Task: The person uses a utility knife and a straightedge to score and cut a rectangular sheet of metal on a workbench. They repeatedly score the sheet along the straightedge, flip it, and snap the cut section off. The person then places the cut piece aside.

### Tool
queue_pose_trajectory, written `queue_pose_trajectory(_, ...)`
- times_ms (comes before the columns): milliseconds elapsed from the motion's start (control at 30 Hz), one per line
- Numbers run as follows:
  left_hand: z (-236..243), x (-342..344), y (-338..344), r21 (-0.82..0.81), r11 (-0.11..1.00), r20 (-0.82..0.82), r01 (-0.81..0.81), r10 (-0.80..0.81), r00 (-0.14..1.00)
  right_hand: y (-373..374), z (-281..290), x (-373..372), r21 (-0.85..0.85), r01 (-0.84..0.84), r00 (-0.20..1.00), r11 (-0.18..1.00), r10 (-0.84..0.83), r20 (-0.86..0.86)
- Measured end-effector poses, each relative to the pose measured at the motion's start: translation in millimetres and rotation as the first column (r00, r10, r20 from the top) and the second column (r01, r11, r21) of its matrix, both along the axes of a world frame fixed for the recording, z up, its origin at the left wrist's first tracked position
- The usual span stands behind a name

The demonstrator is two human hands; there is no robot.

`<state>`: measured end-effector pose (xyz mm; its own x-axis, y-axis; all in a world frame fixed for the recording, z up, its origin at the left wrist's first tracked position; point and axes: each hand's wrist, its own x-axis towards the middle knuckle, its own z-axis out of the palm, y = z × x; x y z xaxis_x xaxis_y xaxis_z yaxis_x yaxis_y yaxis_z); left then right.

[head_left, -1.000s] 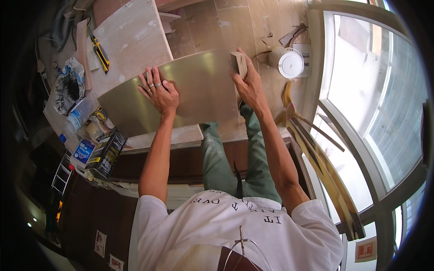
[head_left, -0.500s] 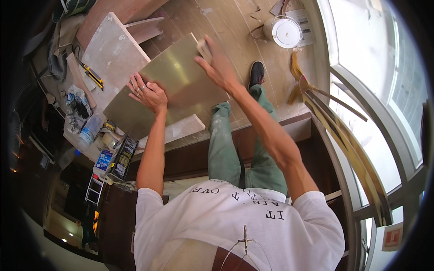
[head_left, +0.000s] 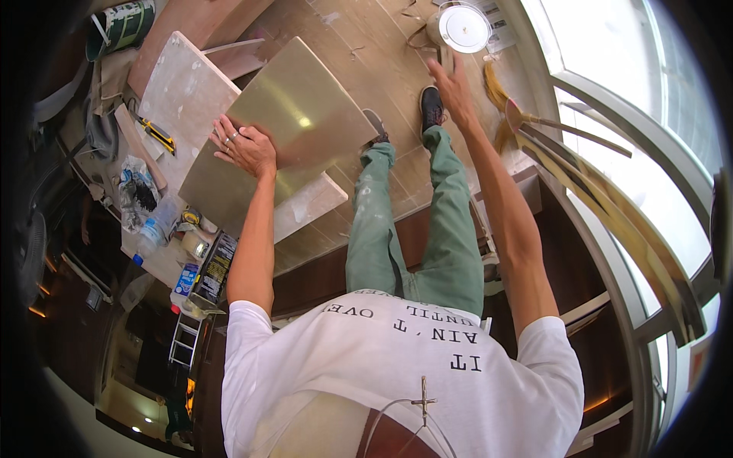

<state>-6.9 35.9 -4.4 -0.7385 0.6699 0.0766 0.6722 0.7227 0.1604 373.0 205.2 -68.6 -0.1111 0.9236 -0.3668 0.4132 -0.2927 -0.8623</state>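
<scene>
Beneath the flat, unclenched left grip (head_left: pixel 246 147), shiny panel (head_left: pixel 309 103), right grip (head_left: pixel 456 93) clasping wooden block (head_left: pixel 446 58)

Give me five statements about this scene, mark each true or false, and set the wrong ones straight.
1. The left hand rests on a gold-toned board. True.
2. The right hand is pressed on that same board. False: it is off the board, holding a small block.
3. The utility knife is yellow and black. True.
4. The can on the floor has a black lid. False: its lid is white.
5. The person's trousers are green. True.
</scene>
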Motion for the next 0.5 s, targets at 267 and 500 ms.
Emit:
queue_pose_trajectory(267,-1.5,-5.7,-14.1,0.006,1.000,0.001,0.011,-0.011,1.000,-193.2,45.3,47.0,-0.410,0.527,0.819,0.744,-0.574,0.011)
queue_pose_trajectory(500,7.2,-17.4,-11.6,-0.032,0.997,0.141,0.073,-0.068,0.988,-235.4,48.8,21.6,-0.488,0.450,0.840,0.748,-0.540,-0.052)
